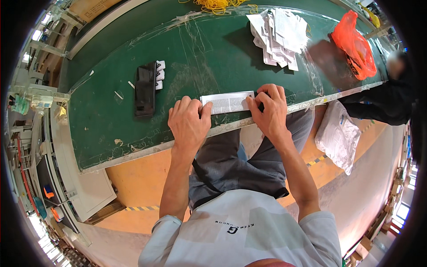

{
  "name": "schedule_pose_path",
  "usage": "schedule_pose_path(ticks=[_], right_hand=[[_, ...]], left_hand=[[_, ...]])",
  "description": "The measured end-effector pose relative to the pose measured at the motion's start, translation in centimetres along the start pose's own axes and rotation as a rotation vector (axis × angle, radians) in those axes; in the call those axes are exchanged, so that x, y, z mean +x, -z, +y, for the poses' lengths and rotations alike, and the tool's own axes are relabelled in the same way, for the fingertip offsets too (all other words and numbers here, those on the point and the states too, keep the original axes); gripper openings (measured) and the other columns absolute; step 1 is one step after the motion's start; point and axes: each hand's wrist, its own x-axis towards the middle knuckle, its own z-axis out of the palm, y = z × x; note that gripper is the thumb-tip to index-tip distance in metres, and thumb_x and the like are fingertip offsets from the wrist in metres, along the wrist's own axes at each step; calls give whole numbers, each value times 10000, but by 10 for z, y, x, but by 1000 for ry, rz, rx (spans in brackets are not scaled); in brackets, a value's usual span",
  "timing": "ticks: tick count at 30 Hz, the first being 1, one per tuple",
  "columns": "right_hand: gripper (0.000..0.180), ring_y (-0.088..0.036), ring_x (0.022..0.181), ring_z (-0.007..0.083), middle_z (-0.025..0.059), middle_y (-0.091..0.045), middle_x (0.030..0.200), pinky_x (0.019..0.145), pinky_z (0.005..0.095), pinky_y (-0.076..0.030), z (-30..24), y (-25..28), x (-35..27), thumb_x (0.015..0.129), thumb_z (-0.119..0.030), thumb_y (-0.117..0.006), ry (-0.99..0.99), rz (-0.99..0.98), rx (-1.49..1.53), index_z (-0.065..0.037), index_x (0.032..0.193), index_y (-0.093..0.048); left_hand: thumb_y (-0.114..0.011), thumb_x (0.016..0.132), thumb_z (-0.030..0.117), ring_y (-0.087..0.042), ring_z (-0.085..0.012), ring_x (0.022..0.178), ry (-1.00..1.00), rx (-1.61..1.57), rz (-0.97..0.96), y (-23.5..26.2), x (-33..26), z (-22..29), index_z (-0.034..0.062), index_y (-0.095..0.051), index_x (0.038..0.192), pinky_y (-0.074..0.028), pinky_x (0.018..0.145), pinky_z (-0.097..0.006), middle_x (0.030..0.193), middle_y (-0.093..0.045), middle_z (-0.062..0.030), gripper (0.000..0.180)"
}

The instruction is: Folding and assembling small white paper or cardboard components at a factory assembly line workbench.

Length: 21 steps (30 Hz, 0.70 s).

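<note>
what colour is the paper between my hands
The paper is white with dark print; head view.

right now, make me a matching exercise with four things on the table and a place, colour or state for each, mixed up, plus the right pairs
Things
1. folded paper
2. black slab
3. paper pile
4. plastic bag

Descriptions
A. red-orange
B. messy white heap
C. between left hand and right hand, touched by both
D. left of both hands, small white pieces beside it

Right pairs: 1-C, 2-D, 3-B, 4-A
</note>
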Motion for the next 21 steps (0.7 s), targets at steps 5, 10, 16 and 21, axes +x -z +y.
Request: schedule_pose_path(ticks=[5, 10, 16, 21], right_hand=[[186, -580, 982, 317, 85, -641, 997, 838, 449, -468, 1, -4, 0, 831, -132, -796, -8, 2, -28, -19, 740, -680], [163, -582, 989, 317, 82, -643, 1003, 837, 448, -467, 0, -4, -1, 832, -136, -791, -21, 6, -59, -19, 765, -699], [162, -579, 991, 314, 78, -638, 1004, 829, 447, -464, -1, -5, -1, 835, -139, -788, -24, 14, -67, -22, 766, -701], [169, -577, 984, 317, 79, -634, 997, 816, 451, -463, -1, -6, 0, 834, -144, -792, -16, 25, -64, -27, 765, -691]], left_hand=[[-798, 876, 249, -602, -291, 773, -7, 26, 2, -1, 2, 1, 68, -605, 709, -445, 715, -426, 751, -554, -62, 313], [-792, 880, 249, -610, -296, 770, -22, 50, 14, -2, 2, 2, 68, -610, 707, -450, 709, -432, 755, -562, -67, 310], [-785, 883, 258, -611, -297, 764, -21, 56, 22, -4, 1, 2, 76, -608, 702, -450, 703, -429, 752, -560, -65, 311], [-787, 879, 247, -608, -295, 764, -19, 58, 31, -4, 2, 1, 73, -586, 693, -448, 704, -434, 741, -550, -64, 324]])
